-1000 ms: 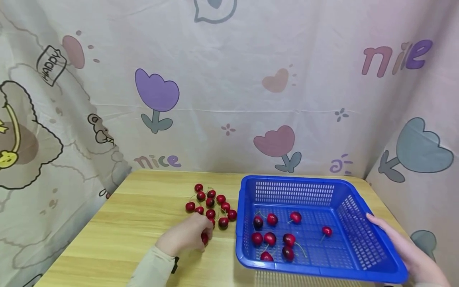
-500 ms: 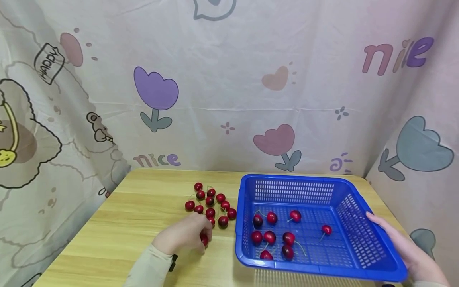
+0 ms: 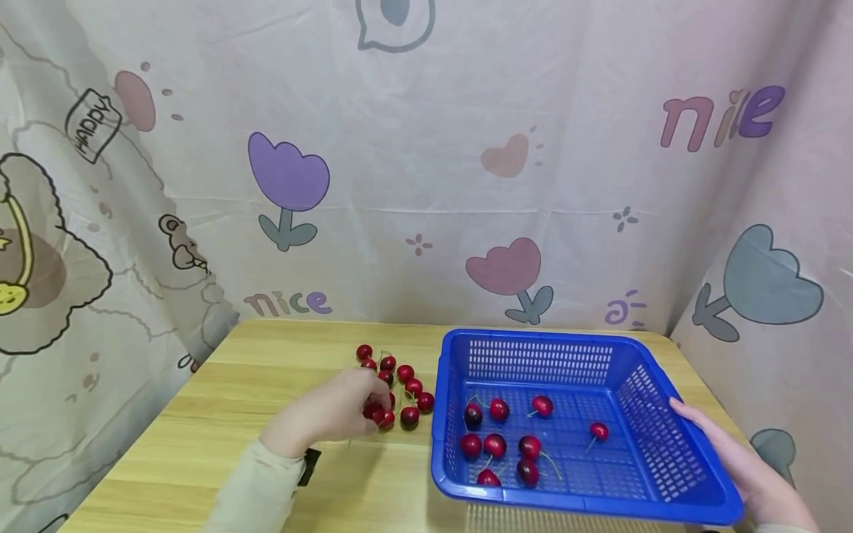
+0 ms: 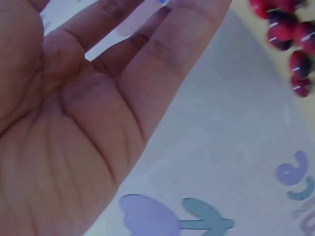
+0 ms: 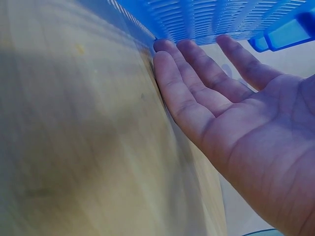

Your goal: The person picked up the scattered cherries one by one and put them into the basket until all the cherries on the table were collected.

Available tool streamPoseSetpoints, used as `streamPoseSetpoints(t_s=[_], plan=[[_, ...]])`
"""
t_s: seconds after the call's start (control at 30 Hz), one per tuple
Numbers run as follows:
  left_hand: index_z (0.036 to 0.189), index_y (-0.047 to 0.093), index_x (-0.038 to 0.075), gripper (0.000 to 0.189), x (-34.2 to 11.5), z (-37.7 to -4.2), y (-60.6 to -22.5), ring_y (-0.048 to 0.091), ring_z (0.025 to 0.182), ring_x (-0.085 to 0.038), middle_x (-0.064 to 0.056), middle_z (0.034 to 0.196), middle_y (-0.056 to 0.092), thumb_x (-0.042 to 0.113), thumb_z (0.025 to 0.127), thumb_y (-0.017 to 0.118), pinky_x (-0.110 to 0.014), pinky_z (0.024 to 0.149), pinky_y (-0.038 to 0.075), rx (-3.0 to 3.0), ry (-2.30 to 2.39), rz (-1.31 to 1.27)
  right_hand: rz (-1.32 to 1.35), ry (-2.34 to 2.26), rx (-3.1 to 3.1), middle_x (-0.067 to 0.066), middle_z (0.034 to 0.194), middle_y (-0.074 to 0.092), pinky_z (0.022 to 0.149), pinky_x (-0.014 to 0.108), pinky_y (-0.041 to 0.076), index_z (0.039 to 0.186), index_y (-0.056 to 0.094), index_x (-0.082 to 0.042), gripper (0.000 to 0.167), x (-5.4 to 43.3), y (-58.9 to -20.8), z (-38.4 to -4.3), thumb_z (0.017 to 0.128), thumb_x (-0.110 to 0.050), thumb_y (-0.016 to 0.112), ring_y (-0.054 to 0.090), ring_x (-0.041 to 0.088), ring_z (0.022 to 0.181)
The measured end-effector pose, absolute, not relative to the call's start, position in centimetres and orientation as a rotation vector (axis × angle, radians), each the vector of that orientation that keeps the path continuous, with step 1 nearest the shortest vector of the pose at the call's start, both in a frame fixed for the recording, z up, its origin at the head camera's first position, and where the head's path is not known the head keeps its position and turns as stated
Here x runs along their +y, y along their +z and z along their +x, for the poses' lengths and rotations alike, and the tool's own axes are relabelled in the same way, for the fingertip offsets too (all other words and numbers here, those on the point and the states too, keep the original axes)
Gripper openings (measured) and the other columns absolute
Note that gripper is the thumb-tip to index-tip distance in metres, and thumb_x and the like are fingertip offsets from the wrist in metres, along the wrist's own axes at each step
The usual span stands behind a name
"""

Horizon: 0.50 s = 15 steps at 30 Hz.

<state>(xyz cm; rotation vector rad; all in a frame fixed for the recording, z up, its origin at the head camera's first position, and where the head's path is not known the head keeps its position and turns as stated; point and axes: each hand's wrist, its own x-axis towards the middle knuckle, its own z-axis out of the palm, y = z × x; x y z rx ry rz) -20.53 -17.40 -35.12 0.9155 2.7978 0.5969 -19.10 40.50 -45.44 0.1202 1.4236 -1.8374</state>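
"Checking the head view first: how do things lie from the fingers?"

"The left hand grasps, as far as I can judge, one glossy round red cherry between curled thumb and fingers, at the near left edge of a cluster of loose dark-red cherries on the yellow wood-grain table. To the right of those fingers, well apart, lies the rectangular blue plastic mesh basket, its long axis running left to right."

"Which hand is nearer?"

"To the cluster, the left. The right hand is at the basket's right outer wall."

"Count?"

"One basket. Inside it, nine round red cherries. On the table, at least ten besides the held one; the left hand may hide others."

"Left wrist view?"

"Palm in front, fingertips out of frame; the grasp cannot be confirmed there. Cherries upper right, blurred, no reliable count."

"Right wrist view?"

"Four digits, nearly straight and unclenched, tips apparently touching the basket's wall."
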Motion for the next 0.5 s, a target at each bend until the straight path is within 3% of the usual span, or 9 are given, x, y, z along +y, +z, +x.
streamPoseSetpoints(t_s=[0.17, 0.4, 0.5], plan=[[0.097, 0.079, 0.007, 0.021, -16.2, -21.1, -32.2, 0.057, 0.077, -0.010, 0.001, 0.087, 0.071, -0.006, 0.081, 0.083, -0.022, 0.069, 0.053, 2.873, 0.528, 1.004, 0.080, -1.843, 1.382, 0.017, 0.133, 0.073, 0.110, 0.055, 0.057, 0.135, 0.059, -0.028, 0.066, 40.7, -45.3, -19.3, 0.108, -0.074, 0.022, 0.072, 0.042, 0.122], [0.101, 0.079, 0.009, 0.016, -13.0, -21.9, -29.6, 0.062, 0.084, -0.013, 0.001, 0.092, 0.071, 0.001, 0.087, 0.083, -0.025, 0.077, 0.059, 2.877, 0.473, 1.118, 0.184, -1.817, 1.540, 0.016, 0.129, 0.073, 0.109, 0.061, 0.055, 0.158, 0.031, -0.018, 0.082, 40.3, -45.4, -18.9, 0.104, -0.079, 0.028, 0.073, 0.043, 0.119], [0.104, 0.080, 0.011, 0.016, -10.9, -22.4, -28.8, 0.063, 0.091, -0.014, 0.001, 0.096, 0.071, 0.005, 0.090, 0.082, -0.026, 0.081, 0.060, 2.859, 0.434, 1.148, 0.164, -1.831, 1.502, 0.017, 0.130, 0.073, 0.108, 0.058, 0.057, 0.156, 0.038, -0.017, 0.081, 40.4, -45.3, -19.0, 0.105, -0.079, 0.026, 0.073, 0.042, 0.119]])
